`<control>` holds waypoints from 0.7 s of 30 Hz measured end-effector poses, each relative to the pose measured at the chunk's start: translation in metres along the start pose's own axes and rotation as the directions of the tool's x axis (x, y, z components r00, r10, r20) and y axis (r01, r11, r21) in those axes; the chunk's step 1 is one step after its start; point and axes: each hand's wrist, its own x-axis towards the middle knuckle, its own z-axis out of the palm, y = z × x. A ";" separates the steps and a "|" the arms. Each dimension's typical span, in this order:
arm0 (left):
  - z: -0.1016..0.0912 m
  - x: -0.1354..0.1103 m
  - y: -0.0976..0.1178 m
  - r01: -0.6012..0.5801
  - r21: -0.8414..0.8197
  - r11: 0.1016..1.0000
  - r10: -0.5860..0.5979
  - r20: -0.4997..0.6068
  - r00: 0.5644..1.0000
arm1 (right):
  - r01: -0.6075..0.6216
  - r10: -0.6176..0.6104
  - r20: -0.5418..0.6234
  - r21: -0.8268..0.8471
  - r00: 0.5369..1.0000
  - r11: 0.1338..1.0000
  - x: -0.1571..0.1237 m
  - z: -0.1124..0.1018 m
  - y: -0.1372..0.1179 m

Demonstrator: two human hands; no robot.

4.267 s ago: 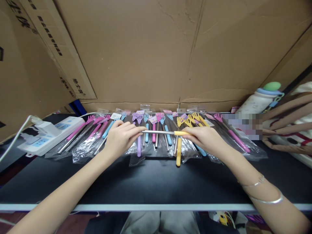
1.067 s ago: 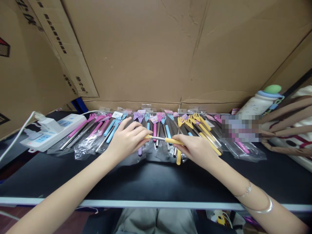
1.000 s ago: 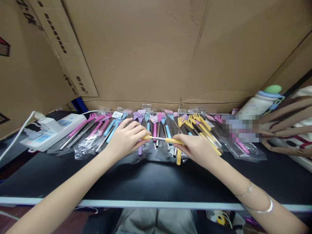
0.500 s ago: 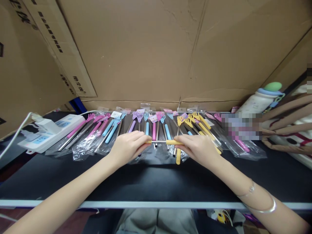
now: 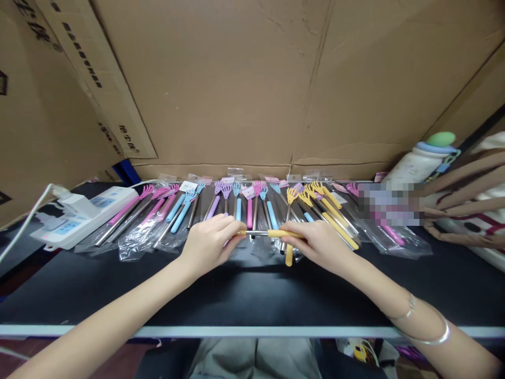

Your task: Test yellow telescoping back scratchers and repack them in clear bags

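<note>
A yellow telescopic back scratcher (image 5: 265,233) with a short steel shaft is held level above the black table (image 5: 244,295). My left hand (image 5: 209,245) is closed around its claw end, which is hidden in my fingers. My right hand (image 5: 317,243) is closed on its yellow handle. Behind both hands lies a row of bagged back scratchers (image 5: 236,205) in pink, blue, purple and yellow, several in clear plastic sleeves.
A white power strip (image 5: 84,213) with a cable lies at the far left. Cardboard boxes (image 5: 252,84) wall off the back. A white bottle with a green cap (image 5: 424,160) and a striped bag (image 5: 469,210) stand at the right.
The steel shaft between my hands has become much shorter as my hands came together. Both hands have drifted slightly toward me.
</note>
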 end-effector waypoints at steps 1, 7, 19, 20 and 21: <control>0.001 0.000 0.000 0.003 0.000 1.000 -0.003 0.001 1.000 | -0.010 0.010 0.022 0.018 1.000 1.000 0.000 0.000 0.000; 0.004 -0.003 0.002 0.010 0.009 1.000 -0.010 0.017 1.000 | -0.031 0.025 0.086 0.064 0.996 0.997 0.001 -0.003 -0.002; 0.000 0.003 -0.001 -0.013 0.039 0.999 0.011 0.043 0.999 | 0.091 -0.156 -0.231 -0.271 0.960 0.958 0.000 0.004 -0.004; -0.001 0.004 -0.002 -0.019 0.045 0.999 0.016 0.051 0.999 | 0.089 -0.163 -0.240 -0.292 0.957 0.952 0.000 0.004 -0.005; -0.001 0.005 -0.003 -0.022 0.052 0.998 0.019 0.059 0.998 | 0.088 -0.168 -0.242 -0.310 0.956 0.947 0.001 0.004 -0.006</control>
